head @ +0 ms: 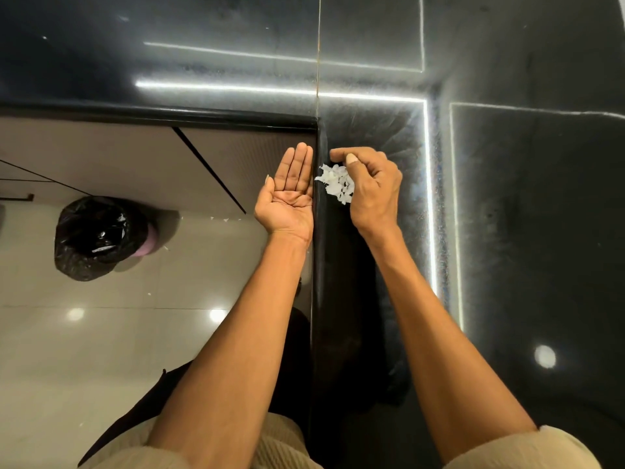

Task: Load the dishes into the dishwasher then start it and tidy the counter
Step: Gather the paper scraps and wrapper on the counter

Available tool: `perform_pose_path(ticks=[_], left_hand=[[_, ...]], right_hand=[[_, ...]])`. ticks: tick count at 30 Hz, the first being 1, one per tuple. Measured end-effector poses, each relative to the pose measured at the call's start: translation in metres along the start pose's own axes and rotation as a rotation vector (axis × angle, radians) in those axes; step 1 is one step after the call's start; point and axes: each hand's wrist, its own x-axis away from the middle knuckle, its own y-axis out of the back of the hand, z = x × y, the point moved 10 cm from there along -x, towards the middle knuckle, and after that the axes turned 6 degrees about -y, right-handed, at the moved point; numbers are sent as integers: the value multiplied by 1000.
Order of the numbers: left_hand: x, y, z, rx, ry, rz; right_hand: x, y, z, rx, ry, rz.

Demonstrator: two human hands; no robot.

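A small heap of white paper scraps (336, 182) lies on the black counter (507, 198) right at its left edge. My right hand (368, 184) rests on the counter with fingers curled around the far side of the heap, touching it. Just off the counter's edge, my left hand (291, 191) is held flat with palm up and fingers straight, level with the scraps and holding nothing. No dishes or dishwasher are in view.
A bin lined with a black bag (96, 236) stands on the pale tiled floor (101, 333) at the left. A few white scraps (225, 219) lie on the floor near the brown cabinet fronts (135, 157). The counter wraps in an L shape.
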Motion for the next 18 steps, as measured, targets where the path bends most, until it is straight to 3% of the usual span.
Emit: perform_pose_path(ticks=[4,7,9,11,18], left_hand=[[0,-3,0,-26,4,-1],[2,-5,0,-29,17,13],[4,-5,0,-37,25,20],[6,-4,-1,-48,22,23],[5,-5,-2,-72,18,24]], right_hand=[[1,-2,-3,-211,-45,66],[4,30,-13,-354,-94,-118],[14,51,-21,-333,-105,-281],[20,52,-25,-281,-112,-342],[21,6,-8,-85,-78,-283]])
